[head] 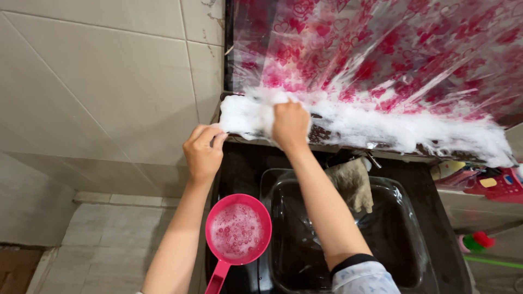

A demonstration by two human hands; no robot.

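Both hands (248, 139) closed on a foam-covered white cloth (248, 115) along the sudsy ledge (381, 130)

Both forearms are bare from the wrists down to the lower frame edge, with no watch, bracelet or ring visible on either of the hands. The right hand (290, 124) belongs to an arm that ends near the elbow in a pale, light-blue patterned sleeve (364, 279) edged with a dark band. The left hand (202, 152) shows no sleeve; its arm stays bare throughout.
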